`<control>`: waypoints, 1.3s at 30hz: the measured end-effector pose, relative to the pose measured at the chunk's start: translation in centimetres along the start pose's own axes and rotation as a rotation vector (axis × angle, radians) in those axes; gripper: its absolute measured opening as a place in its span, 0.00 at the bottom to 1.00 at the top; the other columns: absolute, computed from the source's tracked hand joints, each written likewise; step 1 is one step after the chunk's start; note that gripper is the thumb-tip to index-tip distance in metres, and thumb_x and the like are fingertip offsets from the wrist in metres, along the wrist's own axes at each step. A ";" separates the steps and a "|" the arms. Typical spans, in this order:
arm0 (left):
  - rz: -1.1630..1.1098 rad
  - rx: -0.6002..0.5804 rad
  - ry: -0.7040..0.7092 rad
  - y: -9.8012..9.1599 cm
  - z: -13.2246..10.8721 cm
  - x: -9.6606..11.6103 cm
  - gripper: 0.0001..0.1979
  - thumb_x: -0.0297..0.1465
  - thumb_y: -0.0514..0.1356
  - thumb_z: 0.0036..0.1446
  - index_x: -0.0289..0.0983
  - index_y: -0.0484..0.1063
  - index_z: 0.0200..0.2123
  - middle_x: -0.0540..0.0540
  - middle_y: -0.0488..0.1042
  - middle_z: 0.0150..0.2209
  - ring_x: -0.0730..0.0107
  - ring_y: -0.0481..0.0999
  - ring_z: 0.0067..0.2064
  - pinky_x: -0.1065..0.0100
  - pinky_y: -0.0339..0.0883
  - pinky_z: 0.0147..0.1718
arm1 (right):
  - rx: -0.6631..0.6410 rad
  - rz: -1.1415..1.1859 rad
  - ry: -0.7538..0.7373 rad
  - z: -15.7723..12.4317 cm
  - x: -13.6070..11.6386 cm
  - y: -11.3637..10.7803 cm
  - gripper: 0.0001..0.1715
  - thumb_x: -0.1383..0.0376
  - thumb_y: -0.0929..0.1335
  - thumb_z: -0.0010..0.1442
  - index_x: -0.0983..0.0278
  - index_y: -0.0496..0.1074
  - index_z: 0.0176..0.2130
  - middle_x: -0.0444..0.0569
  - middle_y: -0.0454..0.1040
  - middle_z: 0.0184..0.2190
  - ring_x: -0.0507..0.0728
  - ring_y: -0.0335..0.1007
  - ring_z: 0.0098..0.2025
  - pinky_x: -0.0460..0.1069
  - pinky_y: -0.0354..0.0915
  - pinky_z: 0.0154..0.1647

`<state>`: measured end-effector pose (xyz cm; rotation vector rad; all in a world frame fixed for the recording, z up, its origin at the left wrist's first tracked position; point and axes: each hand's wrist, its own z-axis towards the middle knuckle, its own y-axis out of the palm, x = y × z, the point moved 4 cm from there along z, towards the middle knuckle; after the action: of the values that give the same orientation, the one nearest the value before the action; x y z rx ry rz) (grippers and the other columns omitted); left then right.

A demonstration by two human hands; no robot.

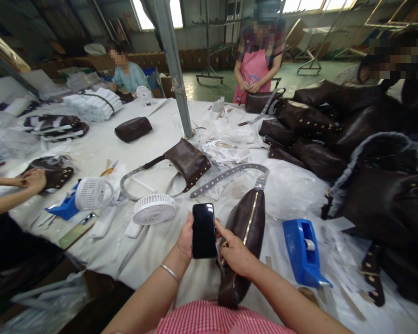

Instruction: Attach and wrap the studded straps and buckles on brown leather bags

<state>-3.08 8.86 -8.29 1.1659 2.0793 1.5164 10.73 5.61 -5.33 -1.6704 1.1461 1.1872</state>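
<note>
A black smartphone (204, 231) with a dark screen is upright in my left hand (186, 234), whose fingers wrap its left side. My right hand (235, 253) has its index finger stretched to the phone's right edge. Its other fingers are loosely bent, in front of a dark brown leather shoulder bag (248, 222). I see nothing gripped in them. The bag lies on the table with its gold zipper facing up. From its far end curves a studded strap (230, 180) in clear wrapping.
A blue tape dispenser (301, 253) stands to the right, below a large pile of brown bags (320, 125). White fans (153, 208) and another brown bag (188, 162) sit leftward. A metal post (178, 69) rises mid-table. Co-workers stand around, one in a pink apron (254, 69).
</note>
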 end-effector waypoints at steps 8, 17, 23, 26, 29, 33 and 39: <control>-0.002 -0.045 0.009 0.9 -0.2 0.2 0.46 0.60 0.42 0.58 0.24 0.68 0.57 0.30 0.78 0.45 0.48 0.78 0.46 0.55 0.70 0.44 | -0.016 0.046 0.047 -0.1 -0.2 0.4 0.53 0.77 0.61 0.45 0.53 0.52 0.68 0.46 0.74 0.52 0.50 0.70 0.31 0.47 0.70 0.36; 0.098 -0.047 -0.022 -0.1 -0.3 0.5 0.46 0.63 0.41 0.56 0.28 0.72 0.50 0.28 0.80 0.41 0.44 0.80 0.43 0.51 0.69 0.44 | -0.048 0.234 0.174 -0.6 0.6 0.7 0.55 0.74 0.60 0.45 0.51 0.47 0.69 0.44 0.76 0.44 0.47 0.67 0.21 0.46 0.66 0.24; 0.115 -0.013 -0.023 -0.3 -0.3 0.5 0.48 0.63 0.40 0.55 0.25 0.72 0.49 0.27 0.80 0.40 0.46 0.81 0.40 0.52 0.69 0.43 | -0.042 0.266 0.181 -0.4 1.2 0.8 0.53 0.73 0.61 0.46 0.53 0.47 0.69 0.42 0.76 0.34 0.48 0.68 0.21 0.46 0.67 0.24; 0.126 0.014 -0.002 -0.7 -0.2 0.5 0.47 0.63 0.40 0.56 0.24 0.73 0.49 0.27 0.80 0.40 0.45 0.80 0.41 0.52 0.68 0.44 | -0.058 0.259 0.188 -0.4 1.1 0.9 0.54 0.73 0.61 0.45 0.53 0.48 0.69 0.42 0.76 0.35 0.48 0.67 0.21 0.46 0.67 0.24; 0.121 0.008 -0.001 -0.8 -0.1 0.4 0.47 0.63 0.40 0.55 0.25 0.73 0.48 0.27 0.80 0.39 0.46 0.80 0.41 0.52 0.68 0.45 | -0.054 0.289 0.185 -0.4 0.8 0.8 0.53 0.73 0.61 0.46 0.51 0.48 0.69 0.45 0.76 0.43 0.47 0.67 0.21 0.46 0.67 0.24; 0.132 -0.028 -0.012 -0.3 0.0 0.3 0.46 0.64 0.41 0.54 0.28 0.73 0.48 0.29 0.80 0.39 0.46 0.81 0.37 0.51 0.68 0.42 | -0.075 0.342 0.187 -0.6 0.3 0.7 0.53 0.73 0.63 0.46 0.50 0.50 0.68 0.45 0.75 0.48 0.47 0.67 0.23 0.46 0.68 0.27; 0.153 0.045 -0.008 -0.3 -0.1 0.3 0.46 0.63 0.40 0.55 0.27 0.74 0.45 0.31 0.81 0.36 0.50 0.81 0.35 0.54 0.71 0.39 | -0.080 0.405 0.219 -0.6 0.5 0.4 0.53 0.73 0.65 0.45 0.50 0.52 0.68 0.45 0.73 0.51 0.47 0.68 0.25 0.46 0.68 0.29</control>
<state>-3.43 9.02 -8.48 1.3739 2.0704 1.5356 10.54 4.81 -5.67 -1.7086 1.6513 1.3306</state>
